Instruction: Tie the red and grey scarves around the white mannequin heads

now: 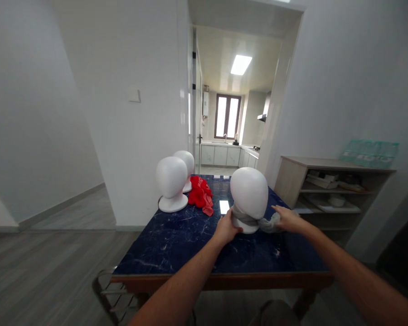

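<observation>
A white mannequin head (249, 192) stands on the blue marbled table (170, 253) in front of me. Grey cloth, perhaps a scarf (246, 218), is wrapped about its neck and runs off to the right in a bunched end. My left hand (227, 228) grips the neck and base from the left, thumb at the front, its other fingertips hidden behind. On the right, my right hand (287, 219) is closed on the bunched end of the grey cloth, held just off the neck. How far the cloth goes round the back cannot be seen.
Two more white mannequin heads, a nearer one (172, 181) and a farther one (187, 165), stand at the table's left. Crumpled red cloth (200, 194) lies beside them. A shelf unit (326, 162) with bottled water (370, 153) on top is at right. A doorway opens behind.
</observation>
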